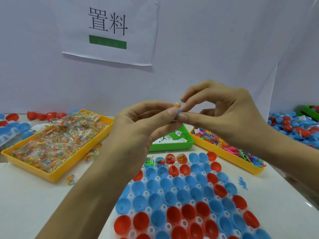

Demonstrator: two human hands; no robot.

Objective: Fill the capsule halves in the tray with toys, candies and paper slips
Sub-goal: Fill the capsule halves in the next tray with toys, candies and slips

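Capsule halves (181, 200), red and blue, sat open-side up in a white moulded tray (185, 188) at the 5 o'clock position on the white table (34, 195). Four halves along the tray's far row already held items; the rest appeared unfilled. Above the tray, near centre frame, both hands met. The left hand (138, 125) pinched a small bundle of coloured toys (177, 106) between thumb and forefinger, and the right hand (222, 109) had its thumb and forefinger tips closed on the same bundle, remaining fingers curled loosely. At 12 o'clock from the tray lay a green tray (172, 144) holding paper slips (165, 138). At 2 o'clock, a yellow tray (224, 157) contained small coloured plastic toys. At 9 o'clock, a larger yellow tray (57, 176) held clear candy packets (60, 137); a few packets lay loose beside it. One blue toy (242, 182) lay on the table at 3 o'clock. Heaps of loose capsule halves occupied both far edges. A paper sign (110, 30) hung on the wall behind.
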